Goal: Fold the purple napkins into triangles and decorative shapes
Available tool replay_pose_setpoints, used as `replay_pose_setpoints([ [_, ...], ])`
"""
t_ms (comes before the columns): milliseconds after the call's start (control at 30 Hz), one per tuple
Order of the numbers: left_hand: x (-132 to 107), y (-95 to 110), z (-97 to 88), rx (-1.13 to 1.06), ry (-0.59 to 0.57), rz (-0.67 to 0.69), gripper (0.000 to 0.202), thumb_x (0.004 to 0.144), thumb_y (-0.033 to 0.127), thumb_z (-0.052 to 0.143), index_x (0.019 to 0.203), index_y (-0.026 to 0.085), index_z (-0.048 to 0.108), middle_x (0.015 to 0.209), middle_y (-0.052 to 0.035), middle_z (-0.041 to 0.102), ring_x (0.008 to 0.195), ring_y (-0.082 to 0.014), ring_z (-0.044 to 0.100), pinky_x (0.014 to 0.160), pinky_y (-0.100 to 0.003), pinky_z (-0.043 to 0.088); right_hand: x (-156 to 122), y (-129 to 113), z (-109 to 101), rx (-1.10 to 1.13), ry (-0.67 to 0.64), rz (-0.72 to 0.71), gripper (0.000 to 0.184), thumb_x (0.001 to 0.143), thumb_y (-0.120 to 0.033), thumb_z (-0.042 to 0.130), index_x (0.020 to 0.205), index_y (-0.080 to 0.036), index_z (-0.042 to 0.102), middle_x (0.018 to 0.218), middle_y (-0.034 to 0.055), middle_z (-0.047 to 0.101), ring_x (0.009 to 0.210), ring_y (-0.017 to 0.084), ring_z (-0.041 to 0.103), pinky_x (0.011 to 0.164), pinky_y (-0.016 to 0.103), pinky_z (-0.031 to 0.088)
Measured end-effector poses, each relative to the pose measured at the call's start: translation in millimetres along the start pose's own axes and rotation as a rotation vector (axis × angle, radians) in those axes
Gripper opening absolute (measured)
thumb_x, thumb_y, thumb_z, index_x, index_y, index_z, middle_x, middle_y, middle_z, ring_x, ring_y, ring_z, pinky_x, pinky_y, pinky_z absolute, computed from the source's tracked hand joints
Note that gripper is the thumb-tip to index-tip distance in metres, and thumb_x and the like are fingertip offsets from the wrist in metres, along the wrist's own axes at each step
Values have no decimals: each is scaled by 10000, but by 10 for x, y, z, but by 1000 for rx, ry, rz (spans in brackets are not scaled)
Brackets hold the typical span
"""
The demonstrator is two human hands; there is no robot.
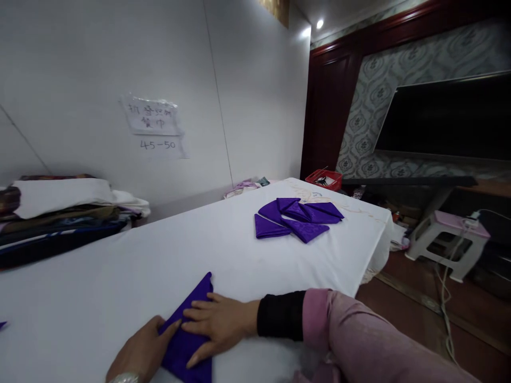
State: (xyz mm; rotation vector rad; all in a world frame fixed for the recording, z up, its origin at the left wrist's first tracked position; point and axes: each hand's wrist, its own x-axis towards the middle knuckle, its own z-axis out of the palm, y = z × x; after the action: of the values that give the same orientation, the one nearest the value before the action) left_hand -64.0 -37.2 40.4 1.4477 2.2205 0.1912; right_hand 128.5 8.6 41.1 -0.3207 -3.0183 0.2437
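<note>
On the white tablecloth close to me lies a purple cloth napkin (181,355), folded to a triangle with its tip pointing away. My right hand (221,322) rests palm down on it, fingers spread and stretched out. At the napkin's left edge is my left hand (143,346), its thumb over the cloth and its other fingers curled, partly hidden. Farther off to the right, several folded purple napkins (307,213) lie in a loose, overlapping group.
Stacked folded cloths (64,213) sit at the left by the white wall, which bears a handwritten paper sign (154,117). A red basket (327,180) stands past the table's far end. At the right are a plastic stool (455,223) with a power cable and a large screen (451,117).
</note>
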Motion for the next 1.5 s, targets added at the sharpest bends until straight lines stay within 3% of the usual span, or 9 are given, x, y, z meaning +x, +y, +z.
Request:
replay_pose_setpoints([
  [167, -8, -13, 5, 1, 17, 7, 321, 796, 504, 386, 708, 229, 524, 656, -36, 654, 748, -270, 647, 713, -355, 439, -314, -236, 107, -11, 22, -78, 689, 838, -571, 489, 1351, -127, 367, 1441, 140, 358, 1336, 259, 297, 1086, 457, 244],
  [333, -105, 15, 14, 54, 77, -34, 346, 824, 506, 370, 717, 216, 526, 730, -67, 665, 751, -254, 643, 668, -336, 442, -566, -362, 254, 22, 126, -105, 696, 854, -532, 498, 1378, -104, 332, 1433, 127, 373, 1349, 217, 272, 1122, 443, 133],
  [533, -384, -43, 51, 123, 146, -74, 310, 820, 460, 410, 736, 199, 555, 829, -114, 677, 828, -272, 634, 663, -339, 427, -616, -251, 258, 86, 124, -115, 400, 921, -331, 425, 1269, -150, 507, 1347, 103, 498, 1308, 210, 351, 1122, 452, 75],
  [700, -655, -143, 82, 65, 112, -93, 333, 756, 525, 511, 708, 205, 591, 809, -75, 688, 797, -245, 638, 638, -311, 422, -737, -107, 149, 100, 124, -148, 380, 872, -143, 414, 1217, -197, 562, 1273, 89, 569, 1244, 202, 442, 1106, 468, 153],
  [900, -591, -56, 123, -42, 225, -130, 525, 801, 534, 481, 1180, 173, 521, 1025, -92, 682, 980, -232, 615, 753, -300, 440, -820, -150, -75, 274, 33, -123, 360, 874, -219, 468, 1221, -231, 564, 1276, 86, 566, 1244, 216, 445, 1088, 479, 230],
  [1100, -304, 72, 159, -100, 309, -132, 621, 841, 546, 424, 1290, 117, 439, 1134, -146, 642, 1062, -254, 586, 831, -328, 432, -414, -29, -156, 688, 140, 125, 384, 874, -341, 491, 1239, -242, 559, 1251, 60, 586, 1133, 241, 544, 938, 418, 452],
  [1233, -242, 69, 206, -121, 338, -131, 517, 847, 497, 450, 1227, 151, 508, 1094, -123, 662, 1027, -258, 602, 811, -339, 439, 68, 173, -18, 884, 233, 369, 473, 832, -249, 511, 1301, -187, 497, 1242, 108, 583, 1083, 229, 572, 905, 410, 473],
  [1333, -258, 32, 242, -132, 356, -106, 444, 850, 475, 467, 1181, 189, 542, 1027, -87, 685, 992, -244, 613, 785, -326, 442, 364, 251, 72, 1039, 190, 525, 596, 800, -170, 495, 1384, -187, 378, 1281, 113, 550, 991, 211, 602, 820, 384, 508],
  [1500, -297, -7, 267, -157, 386, -74, 387, 866, 453, 468, 1161, 215, 547, 968, -46, 693, 922, -208, 631, 746, -294, 441, 579, 276, 170, 1237, 191, 538, 688, 746, -119, 488, 1411, -166, 317, 1186, 96, 604, 776, 150, 600, 683, 302, 505],
])
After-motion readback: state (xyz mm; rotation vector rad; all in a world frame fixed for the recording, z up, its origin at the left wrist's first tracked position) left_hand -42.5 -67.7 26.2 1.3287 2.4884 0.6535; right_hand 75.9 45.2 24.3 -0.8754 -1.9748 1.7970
